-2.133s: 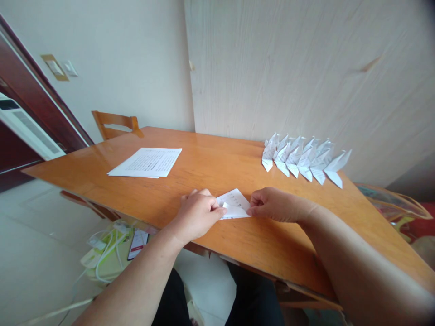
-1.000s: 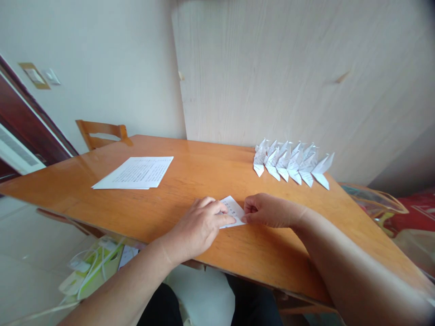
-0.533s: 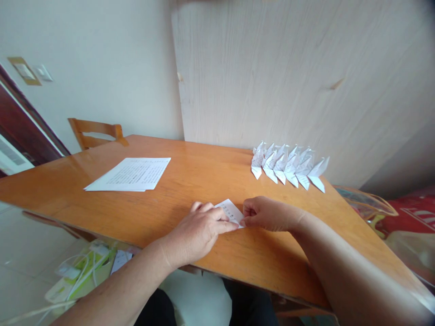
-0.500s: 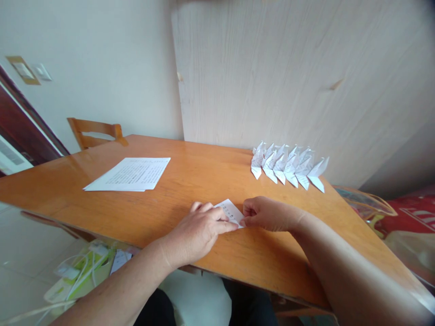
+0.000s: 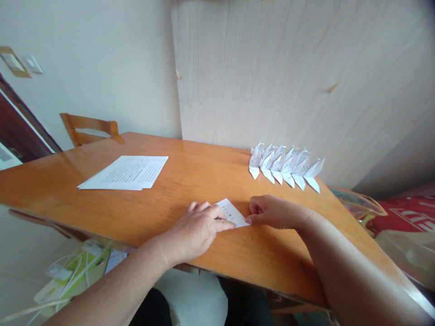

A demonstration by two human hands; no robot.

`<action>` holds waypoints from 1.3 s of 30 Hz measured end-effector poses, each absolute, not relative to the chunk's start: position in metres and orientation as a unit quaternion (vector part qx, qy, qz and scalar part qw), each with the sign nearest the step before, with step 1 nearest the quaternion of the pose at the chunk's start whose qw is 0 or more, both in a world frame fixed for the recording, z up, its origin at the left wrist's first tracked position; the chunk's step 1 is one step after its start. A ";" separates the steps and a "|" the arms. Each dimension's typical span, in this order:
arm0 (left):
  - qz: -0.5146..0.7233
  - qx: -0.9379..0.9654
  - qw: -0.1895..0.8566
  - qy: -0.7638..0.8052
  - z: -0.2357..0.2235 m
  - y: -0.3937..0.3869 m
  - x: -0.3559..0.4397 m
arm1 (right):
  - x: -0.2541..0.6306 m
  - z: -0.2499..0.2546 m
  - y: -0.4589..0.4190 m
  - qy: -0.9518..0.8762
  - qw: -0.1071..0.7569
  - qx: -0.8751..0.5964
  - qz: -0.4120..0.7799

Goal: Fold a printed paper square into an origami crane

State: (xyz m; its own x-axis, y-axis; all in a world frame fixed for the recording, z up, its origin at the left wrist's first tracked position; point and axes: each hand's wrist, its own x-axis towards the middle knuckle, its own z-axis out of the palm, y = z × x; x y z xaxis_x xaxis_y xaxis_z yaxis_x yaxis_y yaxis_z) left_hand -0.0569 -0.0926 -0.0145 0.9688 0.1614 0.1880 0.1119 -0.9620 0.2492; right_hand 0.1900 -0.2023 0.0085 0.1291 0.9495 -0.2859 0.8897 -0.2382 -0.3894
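A small folded piece of printed paper lies on the table, its pointed corner toward the right. Across its left part rests my left hand, fingers stretched out and pressing it down near the lower edge. At the right corner of the paper is my right hand, its fingers curled in and the thumb on the tip. Beyond it stand several folded paper pieces in close rows, with upright points.
A stack of printed sheets lies on the left of the wooden table. Behind are a wooden chair and a wall panel. Red bags are off the right edge; a power strip with cables sits below left.
My right hand has slid slightly right along the folded paper to its tip, exposing more of that corner. My left hand stays pressed on the paper. The view has shifted slightly.
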 end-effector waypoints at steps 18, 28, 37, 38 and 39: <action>0.116 0.985 0.106 0.065 -0.019 -0.091 -0.055 | 0.140 0.013 -0.203 -0.659 0.241 -0.645 0.303; 0.117 0.976 0.167 0.082 -0.016 -0.088 -0.063 | 0.142 0.001 -0.194 -0.671 0.171 -0.679 0.243; 0.091 0.967 0.200 0.133 -0.019 -0.080 -0.077 | 0.129 0.005 -0.190 -0.645 0.127 -0.714 0.240; 0.085 0.965 0.206 0.137 -0.018 -0.081 -0.077 | 0.127 0.005 -0.190 -0.647 0.125 -0.715 0.233; 0.084 0.963 0.212 0.143 -0.017 -0.081 -0.077 | 0.125 0.005 -0.189 -0.649 0.123 -0.716 0.225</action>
